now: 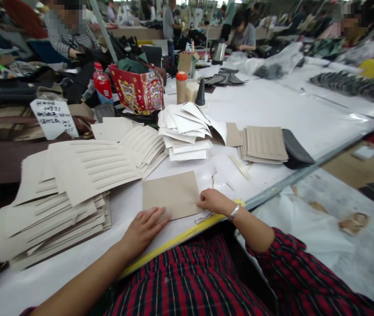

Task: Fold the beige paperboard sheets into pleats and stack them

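A flat tan rectangular sheet (172, 193), like leather or card, lies on the white table in front of me. My left hand (145, 228) rests on its lower left edge, fingers stretched out and flat. At the sheet's right edge, my right hand (216, 202) is closed, with thumb and fingertips pinching the edge. To the left, large pale panels with raised ribs (97, 166) are heaped in overlapping layers. Beyond the sheet sits a pile of white-backed pieces (187, 127), and a stack of tan ribbed pieces (264, 145) lies to its right.
Thin pale sticks (238, 166) lie right of the sheet. Farther back stand a red-capped bottle (102, 85), a red patterned bag (137, 90), an orange-lidded jar (181, 87) and a black cone (200, 92). The table's yellow-taped edge (173, 241) runs close to my body.
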A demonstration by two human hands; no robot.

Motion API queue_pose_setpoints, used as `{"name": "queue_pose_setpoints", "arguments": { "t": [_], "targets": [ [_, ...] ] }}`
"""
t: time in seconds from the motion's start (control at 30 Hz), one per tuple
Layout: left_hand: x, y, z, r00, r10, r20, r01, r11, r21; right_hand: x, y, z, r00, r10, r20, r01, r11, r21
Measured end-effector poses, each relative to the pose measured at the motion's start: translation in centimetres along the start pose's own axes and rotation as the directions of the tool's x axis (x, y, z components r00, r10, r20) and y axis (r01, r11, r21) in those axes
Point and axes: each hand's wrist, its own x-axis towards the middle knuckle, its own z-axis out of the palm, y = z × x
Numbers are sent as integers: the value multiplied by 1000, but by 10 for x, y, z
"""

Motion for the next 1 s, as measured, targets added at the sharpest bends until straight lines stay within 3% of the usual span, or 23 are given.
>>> {"name": "queue_pose_setpoints", "arguments": {
  "t": [0.07,0.17,0.3,0.4,0.5,0.6,0.73,0.83,1.0],
  "targets": [
    [0,-1,-3,976,185,113,-183,983,-32,1,2,0,1000,1,-2,-1,1000,-5],
    [9,-1,-12,952,221,211,-216,975,-47,1,3,0,1000,12,-6,-12,1000,3],
    [43,26,-10,959,230,165,-217,972,-92,1,3,-1,1000,-4,0,4,1000,20],
    [77,57,7,964,248,98,-233,962,-143,2,4,-3,1000,-23,6,23,999,25],
    [98,75,21,973,192,125,-173,974,-148,5,9,-9,997,-54,55,51,997,60],
    [102,77,24,973,173,154,-151,978,-146,14,21,-16,968,-167,186,109,952,286],
    [98,73,21,972,161,170,-139,981,-133,32,34,-25,955,-255,152,151,859,488],
    [99,73,20,970,160,184,-138,982,-130,42,35,-28,953,-272,133,175,853,493],
    [101,74,23,973,157,168,-130,978,-163,46,33,-28,943,-327,66,283,890,357]
  ]
}}
